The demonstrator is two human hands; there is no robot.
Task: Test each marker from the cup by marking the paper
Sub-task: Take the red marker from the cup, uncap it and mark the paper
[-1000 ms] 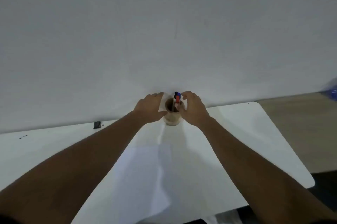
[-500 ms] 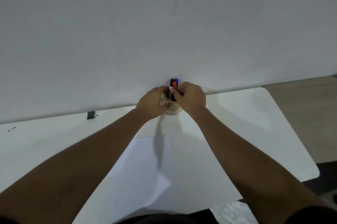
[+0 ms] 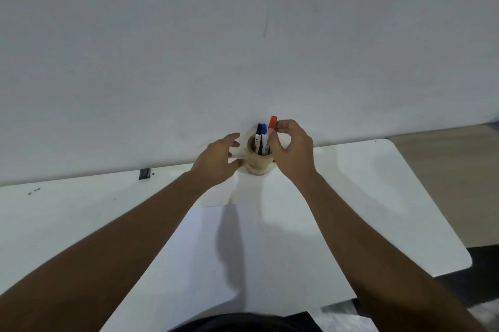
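Note:
A tan cup (image 3: 258, 162) stands at the back of the white table (image 3: 378, 196), against the wall. A black-capped marker (image 3: 258, 138) and a blue-capped marker (image 3: 264, 140) stand upright in it. My right hand (image 3: 293, 153) pinches a red-capped marker (image 3: 272, 123) near its cap, raised higher than the other two at the cup's right side. My left hand (image 3: 217, 161) rests beside the cup's left wall with fingers spread, its thumb near the cup's base. A white sheet of paper (image 3: 205, 250) lies flat in front of the cup, between my forearms.
A small dark clip-like object (image 3: 144, 173) sits at the table's back edge to the left, with tiny dark specks (image 3: 33, 191) farther left. The table's rounded right edge (image 3: 459, 245) drops off to the floor. A plain white wall rises right behind the cup.
My right hand has closed on the red marker and lifted it above the other two. My left hand has loosened from the cup, with its fingers now spread beside it.

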